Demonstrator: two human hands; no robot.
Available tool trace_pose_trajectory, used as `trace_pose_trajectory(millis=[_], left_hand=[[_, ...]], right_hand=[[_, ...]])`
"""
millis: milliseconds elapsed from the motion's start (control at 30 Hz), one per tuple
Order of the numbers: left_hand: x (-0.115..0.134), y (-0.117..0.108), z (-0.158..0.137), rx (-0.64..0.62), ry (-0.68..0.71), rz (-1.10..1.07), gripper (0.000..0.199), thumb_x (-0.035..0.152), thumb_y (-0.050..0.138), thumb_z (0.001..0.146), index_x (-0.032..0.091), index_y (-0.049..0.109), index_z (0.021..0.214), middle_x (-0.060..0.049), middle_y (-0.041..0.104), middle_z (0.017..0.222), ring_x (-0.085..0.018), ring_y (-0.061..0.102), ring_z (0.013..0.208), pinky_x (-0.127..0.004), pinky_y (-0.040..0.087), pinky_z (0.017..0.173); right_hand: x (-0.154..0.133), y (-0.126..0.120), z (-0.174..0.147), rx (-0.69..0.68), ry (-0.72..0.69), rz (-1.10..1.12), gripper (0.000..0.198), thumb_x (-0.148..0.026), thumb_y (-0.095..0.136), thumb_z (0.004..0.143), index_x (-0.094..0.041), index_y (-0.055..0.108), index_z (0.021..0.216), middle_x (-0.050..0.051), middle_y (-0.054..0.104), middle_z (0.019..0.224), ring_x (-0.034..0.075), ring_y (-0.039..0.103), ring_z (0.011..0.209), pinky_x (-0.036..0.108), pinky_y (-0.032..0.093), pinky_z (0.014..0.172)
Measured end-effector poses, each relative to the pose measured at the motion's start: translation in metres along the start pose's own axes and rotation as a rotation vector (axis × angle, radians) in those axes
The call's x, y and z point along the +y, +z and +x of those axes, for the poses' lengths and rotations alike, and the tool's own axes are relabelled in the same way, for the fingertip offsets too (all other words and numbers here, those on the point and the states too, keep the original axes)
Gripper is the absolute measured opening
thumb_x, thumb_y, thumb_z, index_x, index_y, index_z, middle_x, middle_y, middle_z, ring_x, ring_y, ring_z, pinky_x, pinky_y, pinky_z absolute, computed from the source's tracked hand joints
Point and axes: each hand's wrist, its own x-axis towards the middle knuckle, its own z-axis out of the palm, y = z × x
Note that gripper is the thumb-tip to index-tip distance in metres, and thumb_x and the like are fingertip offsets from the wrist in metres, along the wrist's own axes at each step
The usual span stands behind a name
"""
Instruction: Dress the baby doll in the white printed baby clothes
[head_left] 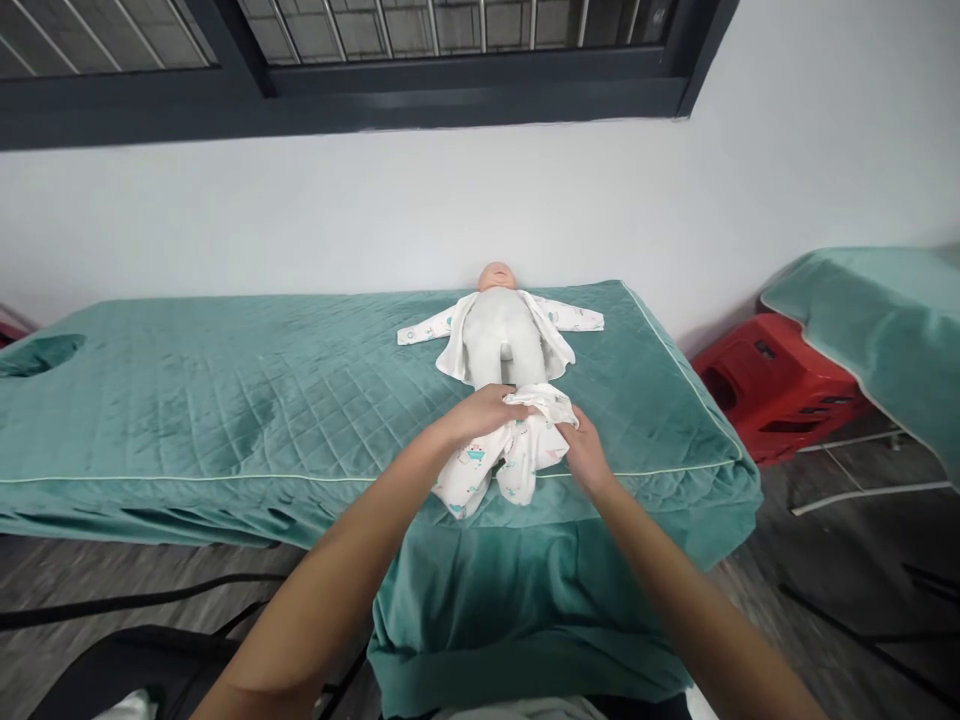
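Note:
A baby doll with a soft grey body lies on its back on the green-covered bed, its head toward the wall. It wears an open white printed top, with both sleeves spread out sideways. White printed baby pants are bunched at the doll's feet, their legs hanging toward the bed's near edge. My left hand grips the waistband from the left. On the other side, my right hand pinches the waistband's right edge. The doll's feet are hidden by the cloth and my fingers.
The quilted green bed cover stretches far to the left and has a face hole there. A red plastic stool stands right of the bed, beside another green-covered bed. A black chair is at lower left.

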Motion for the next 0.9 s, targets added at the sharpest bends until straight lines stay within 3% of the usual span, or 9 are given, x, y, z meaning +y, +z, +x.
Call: trace_pose_trajectory(millis=[167, 333, 533, 733, 900], left_hand=[[0.000, 0.000, 0.012, -0.053, -0.057, -0.445, 0.044, 0.043, 0.085, 0.067, 0.014, 0.072, 0.098, -0.005, 0.073, 0.089, -0.016, 0.064, 0.073, -0.027, 0.048, 0.067], [-0.001, -0.008, 0.037, -0.013, -0.068, -0.521, 0.046, 0.040, 0.089, 0.061, 0.015, 0.071, 0.095, -0.004, 0.073, 0.083, -0.017, 0.066, 0.071, -0.029, 0.050, 0.068], [0.005, -0.019, 0.065, 0.085, 0.007, -0.331, 0.037, 0.041, 0.081, 0.069, 0.015, 0.071, 0.093, -0.004, 0.074, 0.088, -0.020, 0.067, 0.080, -0.030, 0.049, 0.073], [0.004, -0.025, 0.084, 0.289, 0.150, 0.143, 0.017, 0.033, 0.065, 0.080, 0.017, 0.062, 0.076, 0.000, 0.066, 0.078, -0.019, 0.061, 0.079, -0.029, 0.042, 0.072], [-0.004, -0.031, 0.096, 0.377, 0.222, 0.341, 0.013, 0.030, 0.057, 0.085, 0.019, 0.065, 0.084, -0.003, 0.070, 0.085, -0.020, 0.063, 0.083, -0.029, 0.042, 0.072]], right_hand=[[-0.004, 0.003, 0.020, 0.048, -0.128, -0.034, 0.023, -0.031, 0.060, 0.075, -0.020, 0.064, 0.096, 0.001, 0.067, 0.094, 0.018, 0.056, 0.080, 0.030, 0.044, 0.075], [0.000, 0.004, 0.052, 0.069, -0.173, -0.103, 0.021, -0.035, 0.060, 0.079, -0.020, 0.063, 0.094, 0.001, 0.066, 0.092, 0.019, 0.055, 0.082, 0.032, 0.045, 0.080], [-0.001, 0.006, 0.082, 0.059, -0.211, -0.172, 0.025, -0.035, 0.056, 0.081, -0.021, 0.065, 0.100, 0.004, 0.070, 0.099, 0.023, 0.059, 0.096, 0.036, 0.046, 0.091], [0.002, 0.011, 0.104, 0.058, -0.189, -0.142, 0.028, -0.041, 0.057, 0.083, -0.020, 0.067, 0.099, 0.004, 0.071, 0.100, 0.022, 0.061, 0.091, 0.037, 0.049, 0.089], [-0.003, 0.018, 0.117, 0.089, -0.198, -0.193, 0.023, -0.041, 0.057, 0.083, -0.020, 0.063, 0.091, 0.004, 0.069, 0.094, 0.022, 0.060, 0.090, 0.038, 0.048, 0.089]])
